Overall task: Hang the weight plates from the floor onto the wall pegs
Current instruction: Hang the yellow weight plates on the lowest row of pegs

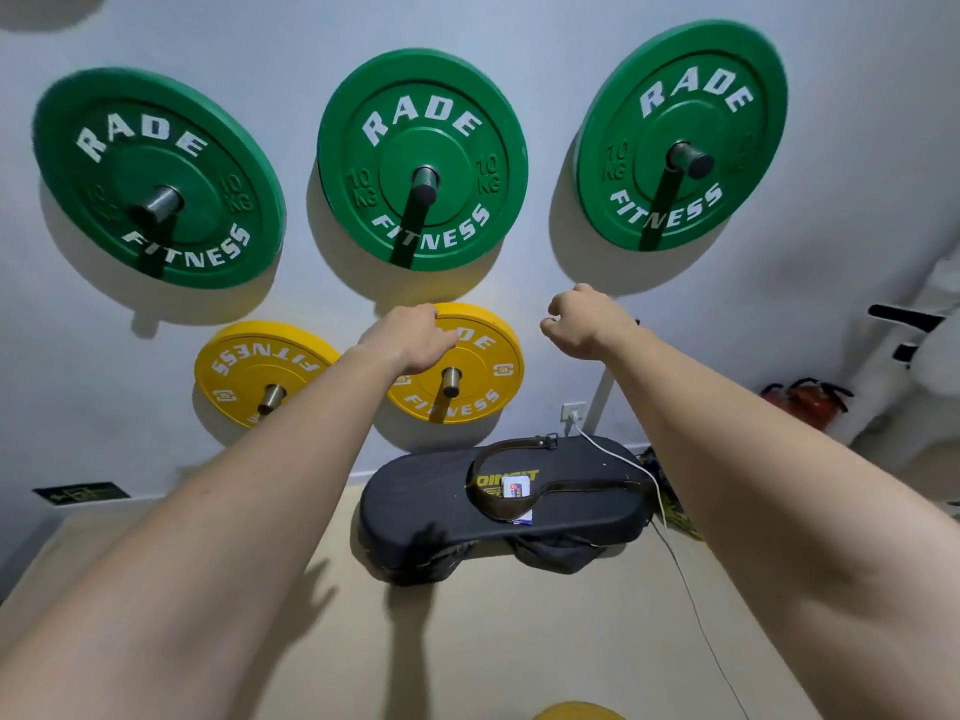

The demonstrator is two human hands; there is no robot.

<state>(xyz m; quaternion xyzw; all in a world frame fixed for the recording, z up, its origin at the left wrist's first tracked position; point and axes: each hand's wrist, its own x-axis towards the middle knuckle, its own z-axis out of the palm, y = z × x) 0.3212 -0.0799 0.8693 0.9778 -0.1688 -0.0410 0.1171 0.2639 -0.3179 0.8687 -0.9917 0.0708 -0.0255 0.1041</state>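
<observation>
left hand [415,337] grips yellow plate [494,350] hung on peg [451,380]

- Tan floor [467,641], meeting wall at far edge.
- Black pad [415,506] flat on floor, against wall.
- Dark cloth [556,558] partly under pad's near edge.
- White cable [680,569] trailing across floor, right of pad.
- Yellow plate [576,713] at bottom edge, mostly cut off.
- Red extinguishers [805,402] far right, by wall.

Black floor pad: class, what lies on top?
A brown belt, a small white card and a white cable lie on the black pad; its yellow lettering is partly covered.
</observation>
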